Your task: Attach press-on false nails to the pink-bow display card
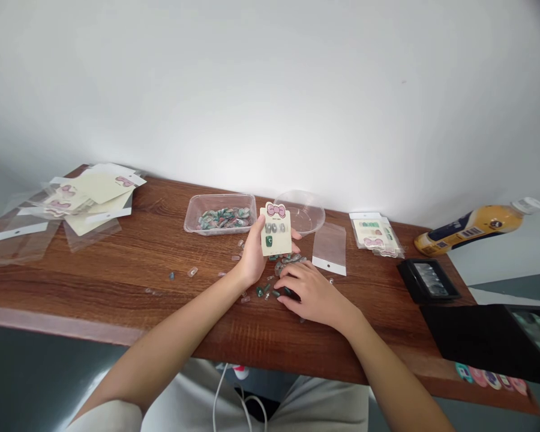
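Note:
In my left hand [252, 255] is a cream display card [278, 243] with a pink bow at its top, held upright and facing me. Three greyish press-on nails [274, 228] sit in a row on it, with one dark green press-on nail [269, 240] below them at the left. My right hand [310, 288] rests low over a loose pile of press-on nails [292, 259], fingers curved and thumb apart from them. Green and clear nails [260, 291] lie scattered by its fingertips; its palm side is hidden.
Behind the hands stand a clear plastic tub [219, 228] of nails and an oval lid [312, 210]. A clear bag [329, 249] lies to the right, near packed cards [375, 234], a juice bottle [477, 227] and black boxes [427, 281]. Cards and sleeves [99, 189] are heaped left.

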### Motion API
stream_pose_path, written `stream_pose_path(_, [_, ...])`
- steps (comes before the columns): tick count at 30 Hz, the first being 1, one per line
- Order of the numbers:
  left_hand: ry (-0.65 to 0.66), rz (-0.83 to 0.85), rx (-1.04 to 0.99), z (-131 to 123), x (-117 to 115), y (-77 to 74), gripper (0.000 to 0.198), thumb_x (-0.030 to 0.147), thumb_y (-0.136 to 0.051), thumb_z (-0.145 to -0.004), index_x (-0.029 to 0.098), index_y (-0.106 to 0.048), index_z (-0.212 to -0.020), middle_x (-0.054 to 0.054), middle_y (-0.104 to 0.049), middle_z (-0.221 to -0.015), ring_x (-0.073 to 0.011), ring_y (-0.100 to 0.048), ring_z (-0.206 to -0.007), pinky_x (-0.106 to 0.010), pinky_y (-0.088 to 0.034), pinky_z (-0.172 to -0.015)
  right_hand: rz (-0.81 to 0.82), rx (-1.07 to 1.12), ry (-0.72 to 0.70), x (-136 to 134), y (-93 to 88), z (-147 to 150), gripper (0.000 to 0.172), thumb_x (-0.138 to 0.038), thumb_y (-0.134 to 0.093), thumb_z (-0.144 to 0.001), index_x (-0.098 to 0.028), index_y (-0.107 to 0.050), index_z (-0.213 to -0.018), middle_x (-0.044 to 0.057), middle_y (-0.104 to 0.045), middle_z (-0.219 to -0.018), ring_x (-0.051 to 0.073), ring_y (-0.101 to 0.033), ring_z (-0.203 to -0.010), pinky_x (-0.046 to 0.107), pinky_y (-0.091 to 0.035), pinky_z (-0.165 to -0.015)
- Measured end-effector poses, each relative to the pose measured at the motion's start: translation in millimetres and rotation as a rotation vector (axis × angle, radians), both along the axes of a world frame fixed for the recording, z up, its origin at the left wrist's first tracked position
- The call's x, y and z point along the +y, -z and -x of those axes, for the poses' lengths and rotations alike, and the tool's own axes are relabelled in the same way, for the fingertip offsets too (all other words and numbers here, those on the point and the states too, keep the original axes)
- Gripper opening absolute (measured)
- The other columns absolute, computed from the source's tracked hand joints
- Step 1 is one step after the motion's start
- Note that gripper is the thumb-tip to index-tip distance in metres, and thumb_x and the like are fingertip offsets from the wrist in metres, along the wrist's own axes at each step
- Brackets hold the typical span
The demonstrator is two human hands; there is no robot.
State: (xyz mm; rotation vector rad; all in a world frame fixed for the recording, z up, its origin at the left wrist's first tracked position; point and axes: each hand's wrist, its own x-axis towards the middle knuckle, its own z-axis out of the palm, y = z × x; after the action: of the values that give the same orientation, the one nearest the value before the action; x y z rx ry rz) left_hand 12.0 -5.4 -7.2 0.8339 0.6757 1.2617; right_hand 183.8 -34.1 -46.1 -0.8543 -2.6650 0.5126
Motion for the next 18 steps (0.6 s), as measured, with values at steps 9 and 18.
stream_pose_path(9, [-0.011, 0.003, 0.017, 0, 0, 1.1, 0.061, 0.058, -0.032, -0.098, 0.010, -0.071, -0.102, -0.015, -0.076, -0.092, -0.0244, -0.073, -0.075, -0.032, -0.053, -0.067, -0.027, -0.017, -0.034, -1, 4.6, 1, 0.011, -0.027, -0.068, -0.095, -0.025, -0.074, -0.104, 0.003, -0.065, -0.101, 0.020, -0.058, -0.095, 0.038, -0.045, -0.093])
stream_pose_path(18, [0.002, -0.002, 0.027, 1, 1, 1.8, 0.063, 0.062, -0.036, -0.096, 0.010, -0.071, -0.098, -0.015, -0.076, -0.096, -0.0231, -0.072, -0.072, -0.033, -0.054, -0.070, -0.218, -0.031, -0.050, 0, 12.1, 6, 0.004, -0.020, -0.067, -0.094, -0.019, -0.070, -0.091, 0.005, -0.067, -0.096, 0.021, -0.061, -0.087, 0.037, -0.048, -0.082])
